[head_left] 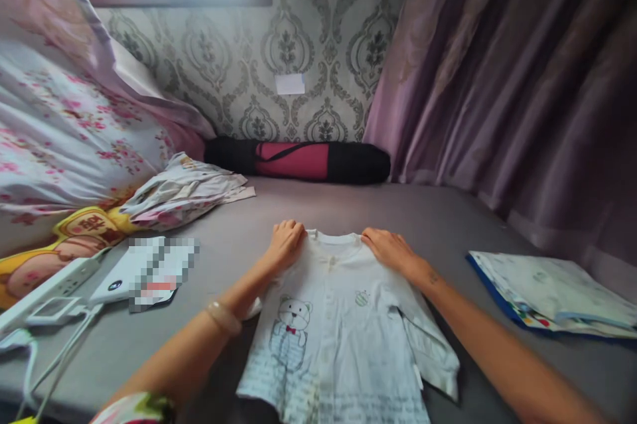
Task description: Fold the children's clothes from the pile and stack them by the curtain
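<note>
A small white child's shirt [338, 324] with a bear drawing lies flat, front up, on the grey bed surface [438, 218]. My left hand [285, 243] rests on its left shoulder near the collar, fingers curled down onto the cloth. At the right shoulder my right hand [389, 248] lies over the fabric with fingers bent against it. Whether either hand pinches the cloth or only presses it is unclear. A pale bangle circles my left wrist.
A black and pink rolled bag [298, 160] lies along the patterned wall. Crumpled clothes [184, 195] and a floral quilt [64, 119] sit at left, with a white power strip [40, 294] and cables. Folded garments [552, 291] lie at right beneath purple curtains [522, 79].
</note>
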The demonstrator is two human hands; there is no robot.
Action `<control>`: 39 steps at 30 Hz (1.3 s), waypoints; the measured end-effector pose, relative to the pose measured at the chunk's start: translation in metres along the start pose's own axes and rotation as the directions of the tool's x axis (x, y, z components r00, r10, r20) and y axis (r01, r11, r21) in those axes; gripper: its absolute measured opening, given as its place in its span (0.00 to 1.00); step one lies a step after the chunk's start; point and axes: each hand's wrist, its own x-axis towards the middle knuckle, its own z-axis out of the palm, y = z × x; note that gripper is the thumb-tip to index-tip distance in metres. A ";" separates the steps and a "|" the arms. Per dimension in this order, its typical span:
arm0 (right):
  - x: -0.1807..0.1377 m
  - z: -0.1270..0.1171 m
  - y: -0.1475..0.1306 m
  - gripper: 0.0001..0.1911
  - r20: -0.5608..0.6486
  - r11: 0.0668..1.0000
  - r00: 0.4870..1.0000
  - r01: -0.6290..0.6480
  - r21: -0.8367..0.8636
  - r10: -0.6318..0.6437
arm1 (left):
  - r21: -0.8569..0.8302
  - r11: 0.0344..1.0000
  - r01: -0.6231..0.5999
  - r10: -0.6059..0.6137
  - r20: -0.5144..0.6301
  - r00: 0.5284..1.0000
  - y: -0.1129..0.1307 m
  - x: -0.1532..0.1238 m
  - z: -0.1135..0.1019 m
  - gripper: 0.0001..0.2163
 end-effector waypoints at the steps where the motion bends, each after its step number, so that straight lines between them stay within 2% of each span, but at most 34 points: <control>1: 0.005 0.015 0.002 0.17 0.009 1.000 1.000 -0.007 -0.026 0.007 | 0.007 1.000 0.001 -0.001 0.016 1.000 -0.003 0.003 0.014 0.14; 3: 0.014 0.035 0.006 0.17 0.018 0.997 1.000 -0.014 -0.076 0.015 | 0.025 1.000 -0.010 0.009 0.028 1.000 -0.007 0.009 0.030 0.15; 6: 0.028 0.047 0.014 0.17 0.003 0.990 1.000 -0.020 -0.137 0.021 | 0.053 0.998 -0.039 0.038 0.013 0.999 -0.014 0.021 0.035 0.15; 10: 0.053 0.050 0.023 0.18 -0.023 0.982 1.000 0.005 -0.189 -0.010 | 0.102 0.994 -0.048 0.048 0.005 0.999 -0.024 0.041 0.038 0.16; 15: 0.088 0.055 0.033 0.19 -0.002 0.975 0.999 0.035 -0.221 -0.036 | 0.134 0.990 -0.048 0.046 0.020 0.999 -0.037 0.070 0.053 0.16; 23: 0.136 0.051 0.050 0.19 0.055 0.974 0.998 0.025 -0.224 -0.013 | 0.149 0.988 -0.039 0.038 0.012 0.999 -0.053 0.121 0.065 0.16; 26: 0.152 0.050 0.056 0.18 0.040 0.974 0.999 0.007 -0.226 0.002 | 0.161 0.987 -0.006 0.006 -0.002 1.000 -0.055 0.138 0.070 0.15; 29: 0.165 0.051 0.059 0.17 0.030 0.985 0.999 -0.032 -0.172 0.038 | 0.131 0.990 0.046 -0.047 0.000 0.999 -0.058 0.150 0.076 0.15; 35: 0.183 0.057 0.062 0.14 0.028 0.991 0.991 -0.130 -0.006 0.130 | 0.000 0.977 0.212 -0.208 0.177 0.962 -0.068 0.169 0.084 0.12; 39: 0.197 0.059 0.059 0.13 0.020 0.979 0.984 -0.180 0.092 0.179 | -0.023 0.964 0.265 -0.253 0.232 0.939 -0.065 0.183 0.079 0.11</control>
